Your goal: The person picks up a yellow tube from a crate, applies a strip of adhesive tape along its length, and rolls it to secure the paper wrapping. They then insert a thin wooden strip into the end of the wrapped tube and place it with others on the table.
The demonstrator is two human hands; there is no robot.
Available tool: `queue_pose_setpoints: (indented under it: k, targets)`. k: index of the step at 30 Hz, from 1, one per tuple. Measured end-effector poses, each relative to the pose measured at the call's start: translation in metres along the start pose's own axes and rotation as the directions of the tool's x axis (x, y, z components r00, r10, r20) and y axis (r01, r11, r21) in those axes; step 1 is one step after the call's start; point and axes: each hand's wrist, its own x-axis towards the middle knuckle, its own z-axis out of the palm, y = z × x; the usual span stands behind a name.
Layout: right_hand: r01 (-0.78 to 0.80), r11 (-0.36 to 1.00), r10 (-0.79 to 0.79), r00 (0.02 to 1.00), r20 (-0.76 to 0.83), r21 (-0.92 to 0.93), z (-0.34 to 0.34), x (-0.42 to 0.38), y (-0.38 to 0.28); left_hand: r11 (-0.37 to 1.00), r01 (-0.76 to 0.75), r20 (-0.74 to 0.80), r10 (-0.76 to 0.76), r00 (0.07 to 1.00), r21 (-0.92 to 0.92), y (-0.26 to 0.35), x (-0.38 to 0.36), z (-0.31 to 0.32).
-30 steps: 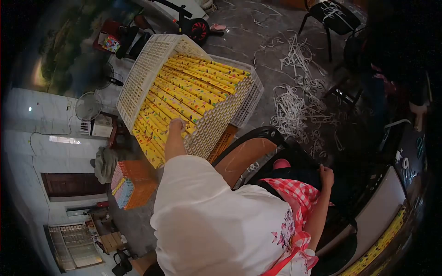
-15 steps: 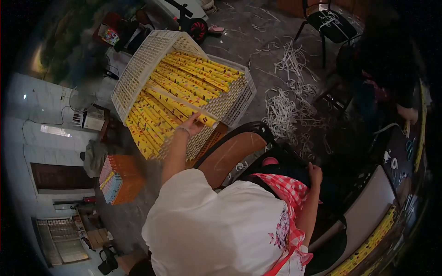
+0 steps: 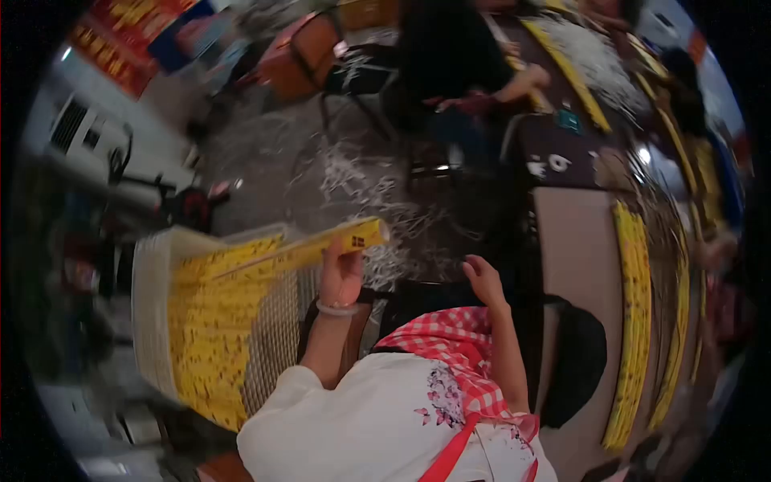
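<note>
Gripping a yellow patterned tube (image 3: 309,253) beside the white crate (image 3: 151,313)

The left hand (image 3: 344,275) was closed around the tube near its open end, which pointed away from the crate; the tube's other end reached over the crate, blurred. More yellow tubes (image 3: 210,341) lay packed inside the crate. Farther to the crate's right, the right hand (image 3: 484,281) was half open above the checkered apron (image 3: 450,328). White strips (image 3: 344,173) littered the floor (image 3: 261,173) beyond the crate, and a yellow bundle (image 3: 632,321) lay on the surface (image 3: 577,221) well to its right.
</note>
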Motion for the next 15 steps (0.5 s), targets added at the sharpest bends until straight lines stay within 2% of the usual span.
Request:
queue_pose_setpoints:
  k: [2, 3, 4, 5, 6, 7, 8, 9, 10, 11, 12, 14, 15]
  targets:
    - [0.135, 0.980, -0.092, 0.958, -0.270, 0.144, -0.036, -0.029, -0.024, 0.982, 0.181, 0.133, -0.173, 0.976, -0.050, -0.039, -0.005, 0.043]
    - [0.202, 0.960, -0.105, 0.902, -0.418, 0.193, -0.060, -0.052, -0.046, 0.969, 0.248, 0.189, -0.243, 0.951, -0.001, -0.059, -0.011, 0.067]
    - [0.227, 0.945, -0.068, 0.840, -0.538, 0.235, -0.084, -0.077, -0.062, 0.951, 0.304, 0.242, -0.307, 0.920, 0.049, -0.079, -0.020, 0.090]
    - [0.265, 0.926, -0.034, 0.765, -0.643, 0.267, -0.102, -0.101, -0.070, 0.907, 0.412, 0.328, -0.416, 0.848, 0.084, -0.097, -0.029, 0.106]
    - [0.360, 0.883, -0.001, 0.646, -0.764, 0.303, -0.109, -0.124, -0.066, 0.879, 0.464, 0.379, -0.467, 0.798, 0.107, -0.117, -0.036, 0.115]
    - [0.463, 0.854, -0.055, 0.534, -0.844, 0.237, -0.120, -0.153, -0.063, 0.856, 0.502, 0.422, -0.503, 0.754, 0.123, -0.139, -0.047, 0.122]
    - [0.553, 0.820, -0.117, 0.417, -0.901, 0.149, -0.129, -0.182, -0.060, 0.822, 0.519, 0.499, -0.559, 0.662, 0.232, -0.154, -0.072, 0.148]
    - [0.586, 0.808, -0.282, 0.283, -0.917, -0.068, -0.138, -0.213, -0.050, 0.766, 0.568, 0.547, -0.627, 0.555, 0.302, -0.171, -0.094, 0.163]
    - [0.581, 0.791, -0.366, 0.199, -0.909, -0.191, -0.145, -0.243, -0.046, 0.711, 0.601, 0.580, -0.679, 0.451, 0.365, -0.187, -0.117, 0.176]
    - [0.565, 0.763, -0.456, 0.126, -0.881, -0.314, -0.147, -0.269, -0.045, 0.664, 0.603, 0.548, -0.732, 0.404, 0.442, -0.202, -0.141, 0.185]
    - [0.458, 0.811, -0.460, 0.116, -0.881, -0.363, -0.147, -0.297, -0.041, 0.606, 0.607, 0.519, -0.783, 0.341, 0.514, -0.217, -0.168, 0.189]
    - [0.118, 0.973, -0.217, 0.161, -0.963, -0.200, -0.141, -0.338, -0.036, 0.489, 0.623, 0.440, -0.864, 0.247, 0.610, -0.249, -0.218, 0.188]
    - [0.023, 0.989, -0.149, 0.077, -0.986, -0.148, -0.134, -0.349, -0.019, 0.432, 0.636, 0.394, -0.894, 0.212, 0.639, -0.265, -0.243, 0.183]
